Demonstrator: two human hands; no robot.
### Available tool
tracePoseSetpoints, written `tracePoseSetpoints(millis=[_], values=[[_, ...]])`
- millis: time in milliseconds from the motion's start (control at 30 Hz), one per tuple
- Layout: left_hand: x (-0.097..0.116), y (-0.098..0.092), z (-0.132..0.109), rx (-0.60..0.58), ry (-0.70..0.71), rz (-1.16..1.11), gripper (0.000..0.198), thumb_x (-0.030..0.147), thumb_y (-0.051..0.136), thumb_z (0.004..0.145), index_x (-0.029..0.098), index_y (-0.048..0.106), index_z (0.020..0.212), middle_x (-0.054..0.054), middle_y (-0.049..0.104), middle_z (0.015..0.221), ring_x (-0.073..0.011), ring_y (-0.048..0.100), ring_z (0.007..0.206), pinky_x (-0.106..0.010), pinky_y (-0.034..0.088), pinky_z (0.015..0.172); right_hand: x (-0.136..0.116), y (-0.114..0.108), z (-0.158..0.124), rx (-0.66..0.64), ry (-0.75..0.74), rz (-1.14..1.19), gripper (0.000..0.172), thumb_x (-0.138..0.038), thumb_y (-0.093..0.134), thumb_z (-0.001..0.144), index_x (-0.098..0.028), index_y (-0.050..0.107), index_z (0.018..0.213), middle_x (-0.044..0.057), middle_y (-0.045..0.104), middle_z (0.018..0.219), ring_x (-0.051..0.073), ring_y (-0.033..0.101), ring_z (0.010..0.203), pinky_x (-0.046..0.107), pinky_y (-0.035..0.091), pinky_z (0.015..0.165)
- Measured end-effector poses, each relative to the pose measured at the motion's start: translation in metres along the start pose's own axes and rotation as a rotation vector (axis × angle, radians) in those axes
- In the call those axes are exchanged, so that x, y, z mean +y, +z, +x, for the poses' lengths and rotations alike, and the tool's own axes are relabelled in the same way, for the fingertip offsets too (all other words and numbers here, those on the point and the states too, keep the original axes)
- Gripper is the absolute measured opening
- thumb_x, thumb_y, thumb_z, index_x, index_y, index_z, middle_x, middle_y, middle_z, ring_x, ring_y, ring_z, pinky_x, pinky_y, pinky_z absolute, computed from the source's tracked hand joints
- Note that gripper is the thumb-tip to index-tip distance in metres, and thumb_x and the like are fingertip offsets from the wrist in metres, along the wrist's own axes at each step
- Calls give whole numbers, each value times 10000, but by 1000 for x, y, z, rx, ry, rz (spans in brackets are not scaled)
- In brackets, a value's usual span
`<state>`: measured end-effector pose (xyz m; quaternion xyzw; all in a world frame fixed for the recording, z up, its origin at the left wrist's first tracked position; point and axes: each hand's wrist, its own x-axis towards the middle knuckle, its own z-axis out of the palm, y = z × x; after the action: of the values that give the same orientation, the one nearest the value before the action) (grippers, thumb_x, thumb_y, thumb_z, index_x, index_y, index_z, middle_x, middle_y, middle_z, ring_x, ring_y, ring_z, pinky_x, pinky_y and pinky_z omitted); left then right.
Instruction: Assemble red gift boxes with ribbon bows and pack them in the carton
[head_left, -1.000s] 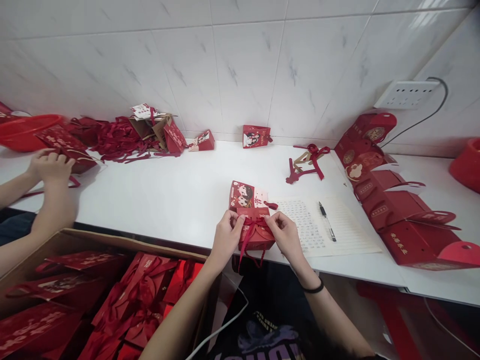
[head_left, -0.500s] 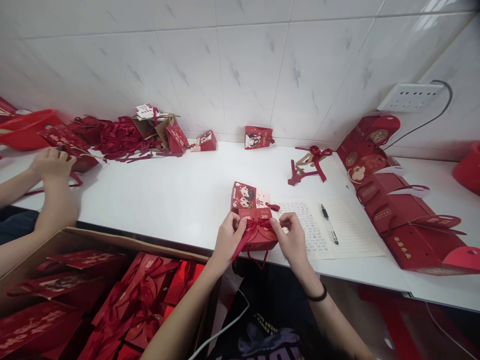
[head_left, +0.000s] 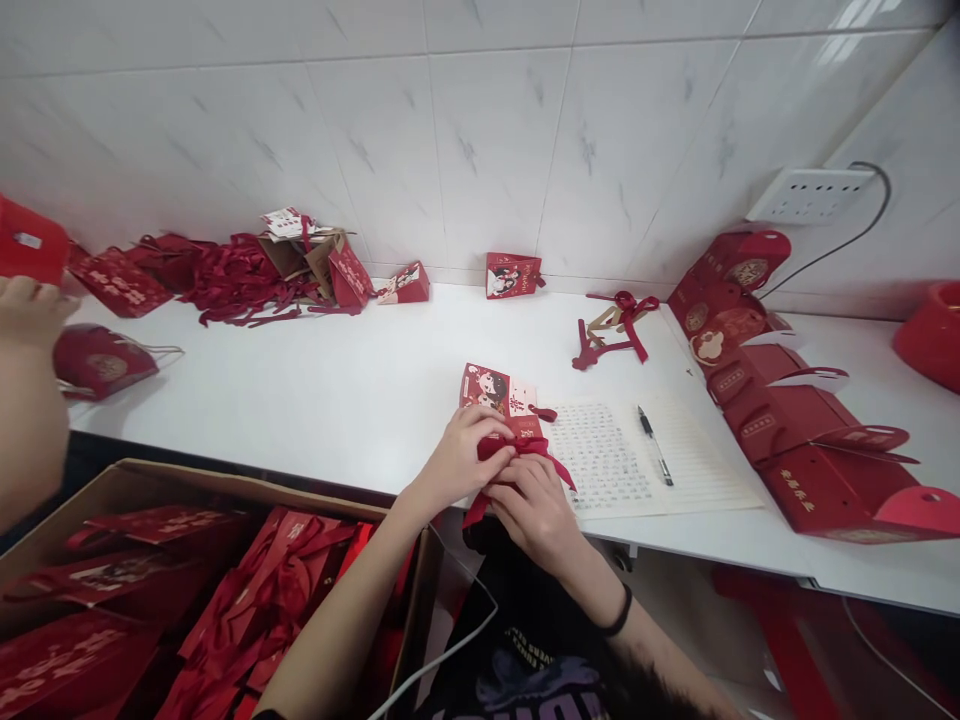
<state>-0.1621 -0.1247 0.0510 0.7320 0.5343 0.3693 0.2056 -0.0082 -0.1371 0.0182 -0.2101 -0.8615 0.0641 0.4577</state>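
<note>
At the table's front edge, my left hand (head_left: 466, 452) pinches the red ribbon (head_left: 541, 450) on a small red gift box (head_left: 527, 428). My right hand (head_left: 532, 500) is close against it, its fingers bent together on the same ribbon and covering most of the box. One ribbon end sticks out to the right, another hangs below the hands. A printed card (head_left: 486, 388) with cartoon figures lies just behind the box.
Written paper (head_left: 600, 460) and a pen (head_left: 655, 445) lie to the right, before a row of red boxes (head_left: 832, 490). A carton (head_left: 247, 475) of red boxes stands at lower left. Ribbons (head_left: 236, 280) lie at back left. Another person's hand (head_left: 30, 330) is at far left.
My hands have come together over the ribbon, the right one moving left and turning inward. At far left, the other person's hand has moved to a red container, away from a box.
</note>
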Motion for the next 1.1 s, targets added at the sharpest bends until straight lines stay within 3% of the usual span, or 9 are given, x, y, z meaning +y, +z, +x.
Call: tracePoseSetpoints(millis=[100, 300, 533, 667, 733, 800, 933, 1000, 1100], values=[[1, 2, 2, -48, 1, 35, 53, 191, 584, 796, 213, 632, 793, -40, 582, 1073, -207, 498, 1068, -397, 417, 956, -1, 3, -3, 83, 9, 1, 127, -50, 530, 887, -150, 608, 887, 65, 603, 819, 194, 525, 803, 367, 421, 746], [-2, 14, -2, 41, -53, 2, 68, 175, 587, 789, 205, 635, 751, -36, 606, 1031, -208, 491, 1051, -414, 414, 952, -3, 6, -6, 123, 24, 26, 141, -64, 520, 892, -168, 604, 849, 25, 594, 738, 166, 517, 719, 368, 413, 742], [-4, 19, -2, 65, -94, -17, 76, 172, 600, 765, 214, 637, 715, -34, 610, 1021, -208, 493, 1039, -406, 403, 955, -6, 6, -5, 93, 15, 107, 139, -94, 525, 901, -191, 608, 847, 15, 596, 735, 152, 538, 698, 369, 421, 726], [-2, 18, -1, 61, -91, -19, 75, 168, 597, 765, 211, 634, 716, -38, 607, 1006, -212, 493, 1048, -404, 396, 963, -4, -11, -6, 62, 6, 147, 84, -225, 522, 922, -197, 601, 921, 37, 601, 797, 193, 550, 781, 415, 422, 784], [-1, 17, 0, 51, -96, -27, 76, 160, 597, 760, 205, 630, 709, -41, 603, 1006, -213, 492, 1050, -403, 394, 966, 4, -23, -7, 117, 134, 126, 151, -295, 478, 930, -194, 588, 954, 67, 590, 863, 221, 542, 847, 416, 427, 783], [-1, 17, 0, 45, -105, -38, 76, 161, 596, 757, 205, 627, 702, -41, 598, 1009, -216, 489, 1054, -406, 391, 969, 18, -34, -10, 187, 421, 76, 213, -346, 438, 927, -185, 571, 971, 92, 584, 924, 239, 537, 886, 404, 434, 768], [-1, 17, 0, 37, -119, -51, 66, 173, 596, 756, 204, 620, 703, -38, 592, 1000, -215, 481, 1054, -414, 389, 972, 43, -44, -15, -49, 938, 247, 384, -538, 448, 869, -183, 564, 779, 57, 598, 756, 223, 552, 709, 342, 432, 653], [-2, 17, 0, 35, -118, -48, 64, 175, 594, 756, 204, 618, 704, -39, 592, 1012, -214, 480, 1054, -418, 389, 973, 46, -45, -16, -167, 991, 345, 451, -590, 464, 835, -192, 511, 629, 17, 532, 596, 183, 496, 563, 296, 393, 548], [-2, 17, 0, 34, -113, -40, 67, 175, 587, 758, 210, 620, 711, -39, 592, 1021, -218, 483, 1050, -431, 392, 968, 39, -49, -16, -203, 973, 400, 473, -599, 478, 821, -195, 471, 574, -2, 487, 538, 152, 438, 499, 263, 348, 485]])
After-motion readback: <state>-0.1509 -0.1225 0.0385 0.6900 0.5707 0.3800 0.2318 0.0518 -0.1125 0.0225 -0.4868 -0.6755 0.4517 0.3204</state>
